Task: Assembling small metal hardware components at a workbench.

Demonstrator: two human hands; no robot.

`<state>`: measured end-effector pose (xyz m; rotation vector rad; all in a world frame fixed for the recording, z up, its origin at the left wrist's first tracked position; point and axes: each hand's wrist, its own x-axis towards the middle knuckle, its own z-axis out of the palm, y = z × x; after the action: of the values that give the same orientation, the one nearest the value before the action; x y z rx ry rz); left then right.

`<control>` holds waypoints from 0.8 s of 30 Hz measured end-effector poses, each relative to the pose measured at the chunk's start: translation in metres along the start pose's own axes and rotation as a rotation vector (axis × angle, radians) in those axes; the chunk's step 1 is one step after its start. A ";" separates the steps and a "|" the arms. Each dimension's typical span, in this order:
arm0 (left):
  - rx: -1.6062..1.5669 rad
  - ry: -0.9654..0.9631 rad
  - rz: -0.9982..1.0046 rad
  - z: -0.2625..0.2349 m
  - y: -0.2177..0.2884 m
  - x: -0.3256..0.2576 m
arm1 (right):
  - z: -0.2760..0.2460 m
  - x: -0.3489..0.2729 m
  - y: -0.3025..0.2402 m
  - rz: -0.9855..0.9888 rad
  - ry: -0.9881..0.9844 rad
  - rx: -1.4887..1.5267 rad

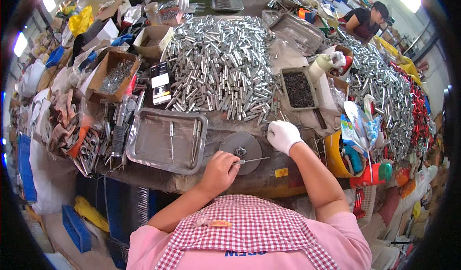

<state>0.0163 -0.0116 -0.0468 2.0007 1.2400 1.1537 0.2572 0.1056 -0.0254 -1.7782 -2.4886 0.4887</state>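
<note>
Two hands are working over a round metal disc (pixel 241 148): the bare left hand (pixel 218 171) is pinching a thin metal pin (pixel 253 160), tip pointing across the disc's near edge. The gloved right hand (pixel 283 135) is curling loosely just beyond, whether gripping anything I cannot tell. Left of the fingers a steel tray (pixel 144 147) is holding finished pins; beyond them a heap of silver tubes (pixel 221 66) is lying within reach.

Left hand (pixel 219 170) pinching, gloved right hand (pixel 283 135) curled

Pretty tight spot on this bench (pixel 269 181)

Only open patch is around the round grey disc (pixel 242 147); steel tray (pixel 165 140) blocks the left, the heap of metal tubes (pixel 221 63) walls off the back, yellow bucket (pixel 333 157) crowds the right.
</note>
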 end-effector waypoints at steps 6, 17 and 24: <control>0.179 0.022 0.027 0.009 -0.005 -0.006 | -0.008 -0.033 -0.011 -0.118 0.257 0.473; 0.239 0.014 -0.008 0.016 -0.003 -0.003 | 0.046 -0.076 -0.055 -0.388 0.395 0.454; 0.270 0.007 0.010 0.017 -0.006 -0.002 | 0.045 -0.060 -0.058 -0.585 0.429 0.176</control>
<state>0.0282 -0.0102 -0.0607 2.1991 1.4558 1.0436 0.2148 0.0222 -0.0431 -0.8996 -2.3925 0.2398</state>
